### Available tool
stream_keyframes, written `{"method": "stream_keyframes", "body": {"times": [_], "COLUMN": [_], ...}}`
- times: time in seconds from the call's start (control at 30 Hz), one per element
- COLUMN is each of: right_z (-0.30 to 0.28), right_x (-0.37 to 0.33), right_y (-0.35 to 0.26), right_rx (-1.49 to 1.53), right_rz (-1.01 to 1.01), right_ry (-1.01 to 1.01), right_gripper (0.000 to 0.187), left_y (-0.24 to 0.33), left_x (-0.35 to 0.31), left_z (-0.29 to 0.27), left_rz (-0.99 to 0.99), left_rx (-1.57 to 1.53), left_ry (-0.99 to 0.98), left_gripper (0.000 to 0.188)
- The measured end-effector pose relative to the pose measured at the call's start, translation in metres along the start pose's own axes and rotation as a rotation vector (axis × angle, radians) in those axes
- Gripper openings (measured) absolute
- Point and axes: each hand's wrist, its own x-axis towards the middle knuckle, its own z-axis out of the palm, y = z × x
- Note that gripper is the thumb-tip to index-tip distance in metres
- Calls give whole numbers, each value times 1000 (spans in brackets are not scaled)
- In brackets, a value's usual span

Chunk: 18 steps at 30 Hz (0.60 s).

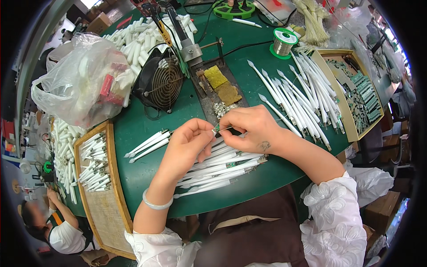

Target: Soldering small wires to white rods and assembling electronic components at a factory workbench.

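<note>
My left hand (190, 143), with a pale bangle at its wrist, pinches a small green circuit board (216, 128) between thumb and fingertips. Close against it, my right hand (252, 127) has thumb and forefinger closed on a thin pale wire (228, 128) beside the board. Under both hands lies a row of slim white candle-shaped sticks (218, 171), some with small boards at their right ends. A few more white sticks (150, 145) lie left of my left hand. The fingers partly cover the board.
A soldering stand with yellow sponges (215, 77) is beyond my hands, a black fan (162, 81) to its left. At right are pointed white sticks (293, 95), a solder spool (283, 42) and a box of circuit boards (381, 116). A wooden-framed tray (104, 216) stands left; another person (66, 233) sits beyond.
</note>
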Motion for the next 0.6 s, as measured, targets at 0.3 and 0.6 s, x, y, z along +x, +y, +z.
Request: {"method": "stream_keyframes", "body": {"times": [0.3,0.6], "right_z": [-1,-3], "right_x": [2,3], "right_y": [3,-8], "right_rx": [-76,-167], "right_rz": [-101,46], "right_ry": [-15,-295], "right_gripper": [14,12], "left_y": [-3,-7], "left_x": [-1,-3], "left_z": [4,6], "left_rz": [16,25], "left_rx": [67,68], "left_ry": [36,16], "left_gripper": [12,9]}}
